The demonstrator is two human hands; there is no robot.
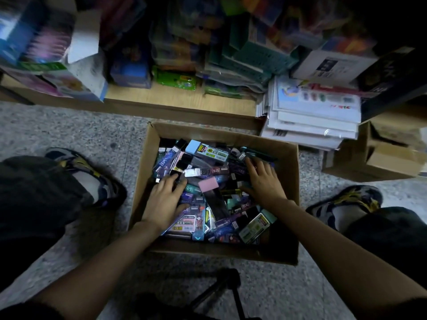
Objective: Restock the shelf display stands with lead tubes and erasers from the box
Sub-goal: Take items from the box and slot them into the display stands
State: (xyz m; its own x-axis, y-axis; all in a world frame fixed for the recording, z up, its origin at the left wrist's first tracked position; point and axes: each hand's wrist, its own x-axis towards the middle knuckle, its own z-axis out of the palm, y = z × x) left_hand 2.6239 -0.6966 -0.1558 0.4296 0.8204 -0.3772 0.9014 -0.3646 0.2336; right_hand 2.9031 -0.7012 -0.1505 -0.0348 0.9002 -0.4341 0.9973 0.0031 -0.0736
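Observation:
An open cardboard box sits on the floor between my feet, filled with several lead tubes and erasers in a loose heap. A pink eraser lies near the middle and a light blue eraser rests at the far side. My left hand lies palm down on the left part of the heap, fingers spread over dark lead tubes. My right hand lies flat on the right part, fingers reaching toward the far edge. Neither hand visibly grips anything.
A low wooden shelf runs behind the box, stacked with packaged stationery. A pile of white packets stands at the right, and smaller cardboard boxes beyond it. My shoes flank the box on a speckled floor.

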